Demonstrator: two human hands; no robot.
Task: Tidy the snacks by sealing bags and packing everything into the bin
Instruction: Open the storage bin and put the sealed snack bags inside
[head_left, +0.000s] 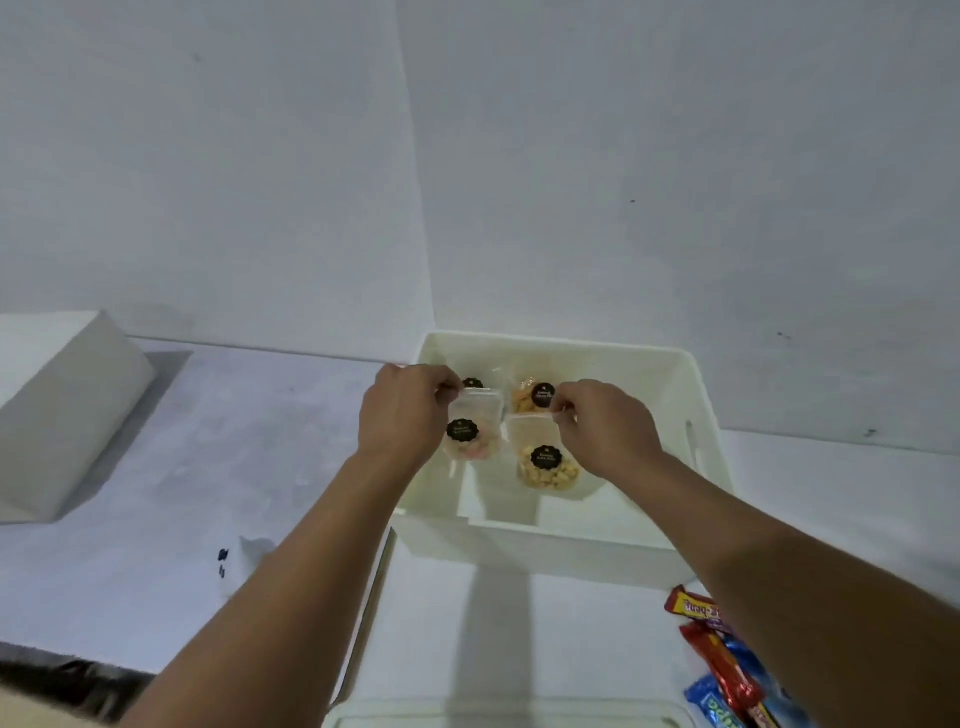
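Observation:
A white plastic bin (696, 415) stands on the table ahead of me. My left hand (402, 410) pinches the top of a clear bag of pinkish snacks (475, 434) with a black round label, held over the bin's left side. My right hand (602, 423) pinches the top of a clear bag of yellow snacks (545, 462), also black-labelled, over the bin's middle. Two more labelled clear bags sit deeper in the bin: an orange-filled bag (530, 397) and one mostly hidden bag (472, 383) behind my left fingers.
Red and blue wrapped snack bars (727, 660) lie on the table at the lower right. A white lid or tray (493, 714) shows at the bottom edge. A white block (57, 405) rests at the far left. Walls meet in a corner behind the bin.

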